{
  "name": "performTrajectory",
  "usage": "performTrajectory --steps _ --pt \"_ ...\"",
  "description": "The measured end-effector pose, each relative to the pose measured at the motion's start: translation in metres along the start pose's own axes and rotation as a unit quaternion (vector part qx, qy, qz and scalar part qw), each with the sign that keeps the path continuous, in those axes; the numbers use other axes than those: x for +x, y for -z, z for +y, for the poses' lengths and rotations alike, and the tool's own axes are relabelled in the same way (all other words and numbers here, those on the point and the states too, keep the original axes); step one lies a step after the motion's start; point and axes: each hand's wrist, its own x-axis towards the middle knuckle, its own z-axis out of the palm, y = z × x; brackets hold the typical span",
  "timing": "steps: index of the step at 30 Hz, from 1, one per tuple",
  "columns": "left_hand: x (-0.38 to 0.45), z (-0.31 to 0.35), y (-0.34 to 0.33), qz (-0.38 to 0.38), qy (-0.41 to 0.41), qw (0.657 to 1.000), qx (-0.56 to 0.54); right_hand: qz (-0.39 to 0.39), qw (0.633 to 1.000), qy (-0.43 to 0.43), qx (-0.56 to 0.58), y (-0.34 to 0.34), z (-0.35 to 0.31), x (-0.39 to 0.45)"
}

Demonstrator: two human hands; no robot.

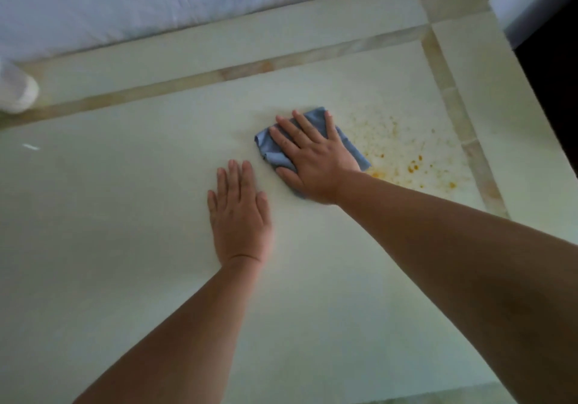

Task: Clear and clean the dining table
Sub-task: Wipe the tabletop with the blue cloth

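A pale stone dining table with a tan inlaid border fills the view. My right hand lies flat with straight fingers, pressing a folded blue cloth onto the tabletop. Just right of the cloth, orange-yellow crumbs and stains are scattered over the surface. My left hand rests flat on the bare table, a little nearer to me and left of the cloth, holding nothing.
A white rounded object stands at the far left edge of the table, partly cut off. Pale blue fabric runs along the table's far side. The table's right edge drops to a dark floor.
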Motion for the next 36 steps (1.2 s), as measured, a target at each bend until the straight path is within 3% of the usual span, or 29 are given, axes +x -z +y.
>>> performTrajectory --steps 5,10,13,18,21,26,31,33,36 --pt "-0.001 0.001 -0.001 0.009 0.008 1.000 -0.002 0.027 0.976 -0.211 0.053 -0.004 0.000 0.022" --pt "-0.001 0.002 -0.003 0.004 0.014 1.000 0.006 0.022 0.967 -0.243 0.065 -0.007 -0.018 0.014" --pt "0.000 0.001 -0.002 -0.001 0.014 1.000 0.009 0.008 0.986 -0.158 0.046 -0.007 -0.023 0.010" --pt "0.000 0.000 -0.001 -0.006 0.017 1.000 0.004 -0.023 0.996 0.088 -0.013 0.001 0.013 0.042" --pt "-0.001 0.000 0.000 -0.008 0.014 1.000 0.002 -0.041 0.990 0.128 -0.041 0.002 0.032 0.069" --pt "-0.002 0.000 -0.001 -0.007 0.013 1.000 0.008 -0.014 0.999 -0.032 -0.016 0.011 0.052 0.090" --pt "-0.003 0.001 0.000 -0.004 0.010 1.000 0.002 -0.005 0.974 -0.224 0.042 0.006 0.060 0.068" --pt "-0.004 0.002 0.000 -0.003 0.008 1.000 0.000 -0.004 0.967 -0.253 0.045 0.004 0.056 0.046" --pt "-0.003 0.002 0.003 -0.007 0.008 1.000 -0.002 -0.009 0.975 -0.219 0.047 0.003 0.041 0.005"
